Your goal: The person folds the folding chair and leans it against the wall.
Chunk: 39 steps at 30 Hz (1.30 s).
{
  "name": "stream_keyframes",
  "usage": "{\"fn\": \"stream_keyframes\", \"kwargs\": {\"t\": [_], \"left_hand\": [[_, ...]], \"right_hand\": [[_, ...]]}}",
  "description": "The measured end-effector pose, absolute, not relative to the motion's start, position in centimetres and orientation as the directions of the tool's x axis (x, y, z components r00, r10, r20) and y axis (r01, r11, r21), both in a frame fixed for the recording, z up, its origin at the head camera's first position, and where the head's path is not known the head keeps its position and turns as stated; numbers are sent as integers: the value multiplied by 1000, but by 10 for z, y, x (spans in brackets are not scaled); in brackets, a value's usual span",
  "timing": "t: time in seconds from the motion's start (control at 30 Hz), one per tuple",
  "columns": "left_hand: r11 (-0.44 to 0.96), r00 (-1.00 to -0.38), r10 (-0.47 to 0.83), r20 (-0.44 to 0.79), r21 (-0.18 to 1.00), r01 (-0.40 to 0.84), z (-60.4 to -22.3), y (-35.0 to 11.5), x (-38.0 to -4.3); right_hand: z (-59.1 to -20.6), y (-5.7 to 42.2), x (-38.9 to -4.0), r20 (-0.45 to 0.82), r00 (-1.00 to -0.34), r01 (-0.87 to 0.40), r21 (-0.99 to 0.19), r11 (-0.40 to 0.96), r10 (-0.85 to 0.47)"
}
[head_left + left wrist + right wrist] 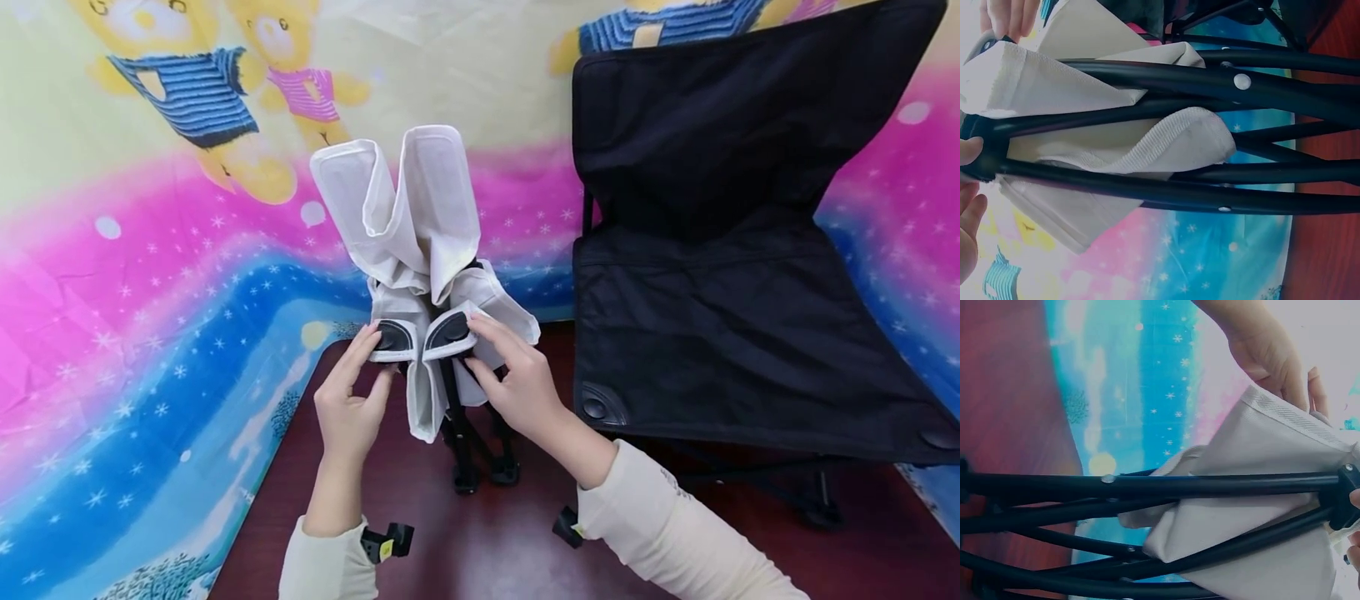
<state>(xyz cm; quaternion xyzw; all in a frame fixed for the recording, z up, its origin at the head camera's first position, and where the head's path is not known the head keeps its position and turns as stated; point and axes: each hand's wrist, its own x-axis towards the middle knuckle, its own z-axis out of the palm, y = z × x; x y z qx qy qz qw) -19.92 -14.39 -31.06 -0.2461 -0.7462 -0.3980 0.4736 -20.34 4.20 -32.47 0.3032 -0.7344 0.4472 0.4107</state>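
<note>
A folding camp chair with off-white fabric (pixel 442 200) and black legs (pixel 457 417) stands folded on the table, its fabric gathered in creases. My left hand (pixel 348 417) pinches the front left corner of the seat, at a black corner patch (pixel 395 337). Opposite it, my right hand (pixel 525 379) holds the other front corner by its black patch (pixel 450 331). The two corners sit close together. In the left wrist view, the black tubes (pixel 1160 75) run close side by side. The right wrist view shows tubes (pixel 1229 482) meeting a black corner joint (pixel 1344 497).
An unfolded black chair (pixel 697 333) stands to the right, near my right arm. Behind both chairs hangs a backdrop (pixel 187 275) printed with bears and snowflakes. The dark red tabletop (pixel 420 533) reaches toward me, its left edge slanting beside my left arm.
</note>
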Motion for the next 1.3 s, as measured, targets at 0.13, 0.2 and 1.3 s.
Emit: {"fn": "stream_keyframes", "kwargs": {"t": [0.13, 0.2, 1.3], "left_hand": [[575, -446, -64, 893, 398, 714, -310, -146, -192], [587, -471, -85, 878, 426, 688, -312, -147, -190], [585, -742, -110, 662, 646, 489, -423, -159, -203]], "right_hand": [[-333, 42, -201, 860, -507, -784, -435, 443, -53], [-337, 43, -199, 849, -526, -769, -449, 454, -51], [-402, 46, -188, 619, -778, -602, -690, 403, -102]]}}
